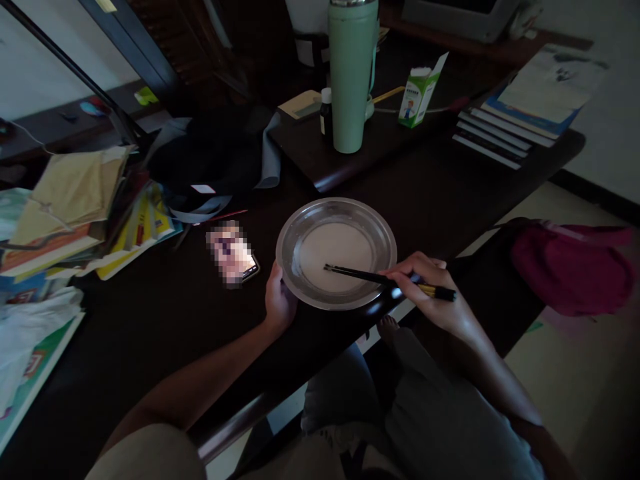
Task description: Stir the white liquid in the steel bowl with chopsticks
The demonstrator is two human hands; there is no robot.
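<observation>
A shallow round metal bowl (384,241) stands near the front edge of the dark table, with a smooth whitish mixture (343,243) in its bottom. My left hand (279,301) grips the bowl's left rim, its fingers partly hidden beneath it. In my right hand (426,270) is a pair of black chopsticks (361,274), held close together and slanting left. Their tips reach the whitish mixture near the bowl's middle. Left of the bowl lies a phone (247,270) with its screen lit and blurred out.
Behind the bowl, a tall green tumbler (351,87), a small dark bottle (326,113) and a green-white carton (417,97) stand on a raised board. Books (530,107) are stacked at far right, papers (75,193) at left beside a black bag (210,157). A magenta cloth item (575,270) sits right.
</observation>
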